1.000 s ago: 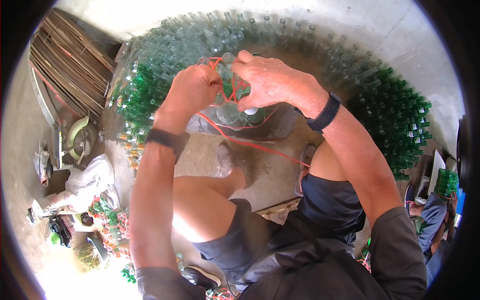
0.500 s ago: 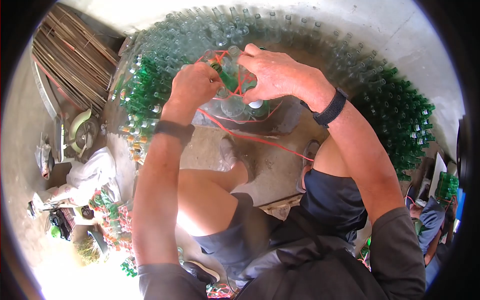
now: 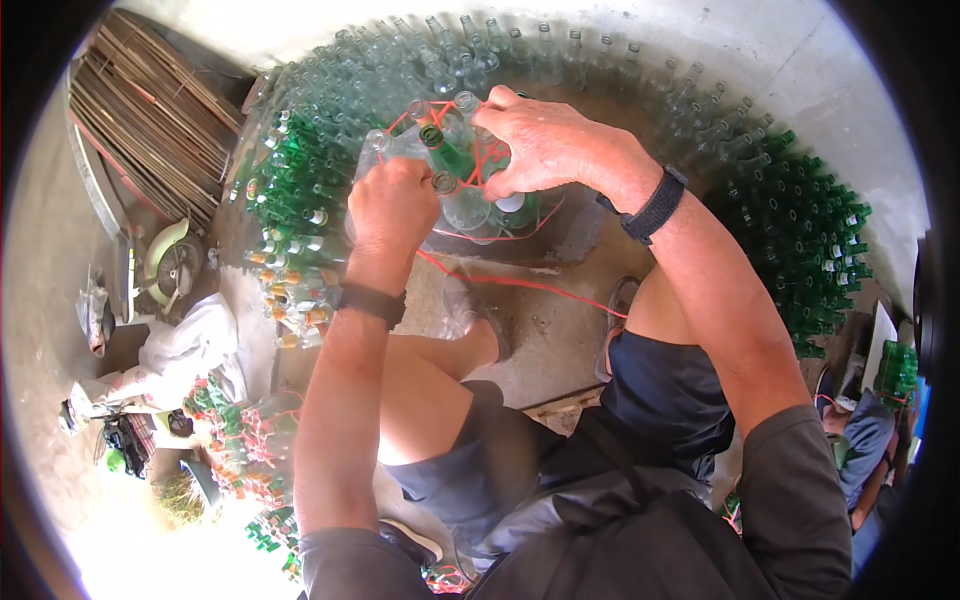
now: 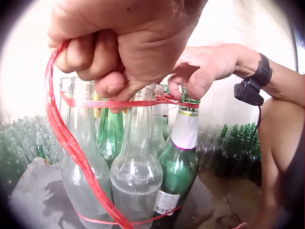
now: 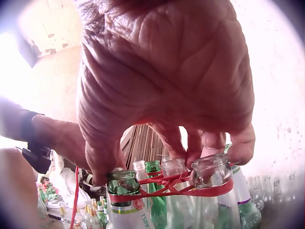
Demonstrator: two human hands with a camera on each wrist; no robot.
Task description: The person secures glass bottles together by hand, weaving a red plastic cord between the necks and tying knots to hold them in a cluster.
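Glass bottles stand in a bunch, with clear bottles [image 4: 136, 174] at the front and a green bottle [image 3: 450, 157] in the middle. Red plastic twine [image 5: 209, 191] wraps their necks and crosses between them; a thinner band circles them lower down. My left hand [image 3: 393, 208] is a fist gripping a length of the twine at the near left of the bunch. From that fist the twine's tail [image 4: 71, 145] hangs down past the glass. Spread across the mouths, my right hand [image 3: 555, 145] holds the bunch between thumb and fingers, its thumb at a white-labelled green bottle [image 4: 185, 131].
Rows of clear bottles [image 3: 545, 55] and green bottles [image 3: 790, 215] curve around behind along the wall. The bunch stands on a low dark slab [image 3: 565, 240]. Wooden strips [image 3: 150, 120] lean at the left, near a wheel [image 3: 175, 262]. Another person's leg [image 3: 865, 440] shows at right.
My left hand has drawn back toward me, away from the bottle tops, bringing a clear neck on the left into view. My right hand stays over the bunch.
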